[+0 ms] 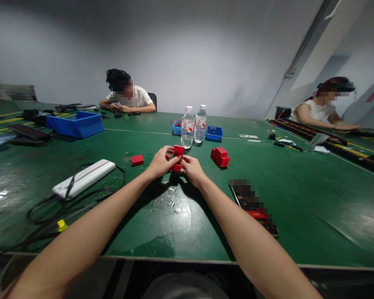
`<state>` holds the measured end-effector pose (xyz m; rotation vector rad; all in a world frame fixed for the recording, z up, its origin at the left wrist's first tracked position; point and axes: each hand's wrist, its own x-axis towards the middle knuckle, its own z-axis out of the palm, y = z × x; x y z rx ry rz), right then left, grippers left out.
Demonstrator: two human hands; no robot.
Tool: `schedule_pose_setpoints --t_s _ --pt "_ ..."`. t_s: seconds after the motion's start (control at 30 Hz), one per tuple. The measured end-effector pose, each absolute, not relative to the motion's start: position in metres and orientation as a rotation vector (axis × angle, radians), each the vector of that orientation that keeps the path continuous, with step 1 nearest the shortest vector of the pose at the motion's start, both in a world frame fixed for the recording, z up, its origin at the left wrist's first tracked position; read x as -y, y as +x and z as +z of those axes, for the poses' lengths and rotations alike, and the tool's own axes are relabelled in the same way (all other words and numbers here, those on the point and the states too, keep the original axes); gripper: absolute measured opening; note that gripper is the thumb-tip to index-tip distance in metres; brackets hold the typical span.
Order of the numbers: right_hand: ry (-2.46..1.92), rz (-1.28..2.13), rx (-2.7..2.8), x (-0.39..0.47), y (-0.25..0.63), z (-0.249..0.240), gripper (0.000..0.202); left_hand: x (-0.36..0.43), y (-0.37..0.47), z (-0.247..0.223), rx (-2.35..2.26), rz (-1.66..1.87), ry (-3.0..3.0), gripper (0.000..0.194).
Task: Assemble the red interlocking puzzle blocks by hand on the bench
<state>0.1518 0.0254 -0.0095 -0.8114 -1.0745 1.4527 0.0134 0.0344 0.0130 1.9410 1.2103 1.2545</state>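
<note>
Both bare hands meet above the green tabletop (pixel 199 232), holding between them a small red, block-like part with holes in its face (pixel 178 152). The fingers of the left hand (pixel 162 161) are curled closed around its left side, the thumb lying across the front; those of the right hand (pixel 191 169) pinch its lower right edge. Beyond the fingertips stand two clear plastic bottles with white caps (pixel 187 128) (pixel 200 124). A flat red block (pixel 137 160) lies to the left of the left fingers; a larger, stepped red block (pixel 220 157) lies to the right of the right fingers. The held part is probably light, stiff and rather smooth, apt to turn if pinched at one corner; its opposite side edges appear the soundest hold, leaving the holed face uncovered. Its fragility cannot be told.
</note>
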Motion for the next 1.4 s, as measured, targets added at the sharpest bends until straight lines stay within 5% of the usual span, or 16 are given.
schedule_pose_setpoints --t_s 0.1,0.4,0.97,1.4 --pt "-0.867 1.431 1.082 -0.026 0.152 -0.011 0.019 -0.041 0.013 0.002 -1.042 0.944 1.635 0.050" --pt "-0.973 1.378 1.011 -0.025 0.148 -0.011 0.018 -0.045 0.008 -0.002 -0.876 0.891 1.131 0.030" --pt "-1.022 1.385 1.206 -0.030 0.155 -0.014 0.024 -0.046 0.012 -0.010 -0.940 0.978 1.156 0.044" --pt "-1.035 1.409 1.307 -0.030 0.165 -0.010 0.021 -0.048 0.005 -0.008 -0.864 0.863 1.124 0.037"
